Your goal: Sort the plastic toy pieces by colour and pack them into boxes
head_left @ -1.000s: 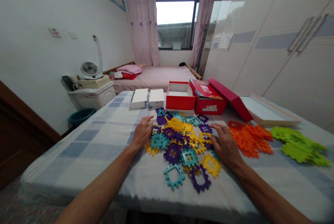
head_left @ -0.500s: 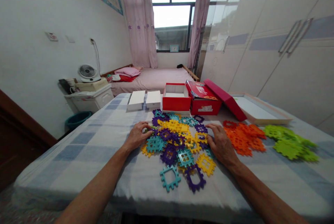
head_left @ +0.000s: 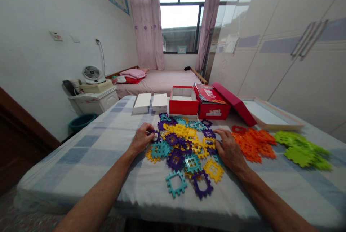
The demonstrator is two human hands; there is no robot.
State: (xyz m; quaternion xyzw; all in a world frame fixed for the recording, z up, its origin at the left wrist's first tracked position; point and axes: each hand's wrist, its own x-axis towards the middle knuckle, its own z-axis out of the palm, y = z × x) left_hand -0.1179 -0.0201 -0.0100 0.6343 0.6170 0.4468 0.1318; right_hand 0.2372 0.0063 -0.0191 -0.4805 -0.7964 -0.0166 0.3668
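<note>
A mixed pile of flat plastic interlocking building pieces with notched edges lies in front of me. It holds yellow pieces, purple pieces and teal pieces. At the pile's left edge is my left hand, its thumb and fingers curled together beside a purple piece; whatever is between them is hidden. My right hand rests at the right edge of the pile with fingers apart, holding nothing visible. A teal frame piece and a purple frame piece lie nearest me.
Orange pieces and lime green pieces form separate heaps on the right. Behind the pile stand two white boxes, an open red box, a second red box, a leaning red lid and a shallow tray.
My left hand has drawn slightly left with its fingers curled in more. The green piece that showed at its fingertips is out of sight. My right hand has hardly moved.
</note>
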